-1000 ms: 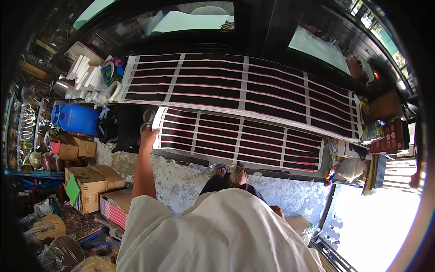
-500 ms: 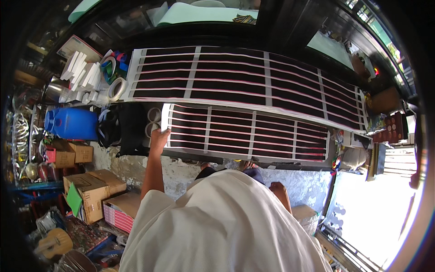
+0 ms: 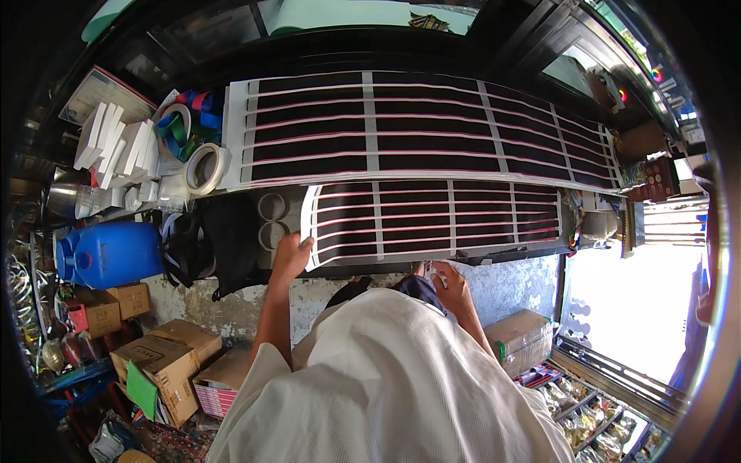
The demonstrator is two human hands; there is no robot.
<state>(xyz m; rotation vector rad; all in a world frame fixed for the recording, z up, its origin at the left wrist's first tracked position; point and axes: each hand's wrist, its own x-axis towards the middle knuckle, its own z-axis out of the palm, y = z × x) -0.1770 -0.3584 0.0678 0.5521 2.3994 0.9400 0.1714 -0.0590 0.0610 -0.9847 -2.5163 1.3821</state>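
Note:
A long sheet with black panels and white and pink stripes (image 3: 413, 220) lies along the near edge of the bench. Its left end curls up slightly, and there my left hand (image 3: 292, 256) pinches the white margin between thumb and fingers. Just below the bench's front edge is my right hand (image 3: 451, 287), fingers loosely apart, with nothing visible in it. A larger sheet of the same pattern (image 3: 424, 127) is spread out behind, toward the back. Two rolls of tape (image 3: 272, 234) sit just left of my left hand.
At the back left are white boxes (image 3: 127, 147), a large tape roll (image 3: 207, 168) and blue and green ribbon (image 3: 181, 135). A blue jerrycan (image 3: 116, 255) stands beside a black bag (image 3: 231, 239). Cardboard boxes (image 3: 166, 370) are on the floor to the left, another carton (image 3: 521, 341) at right.
The view has shifted. My left hand still grips the near sheet's left end, now shifted right and bent upward. My right hand has risen from my side to the bench's front edge.

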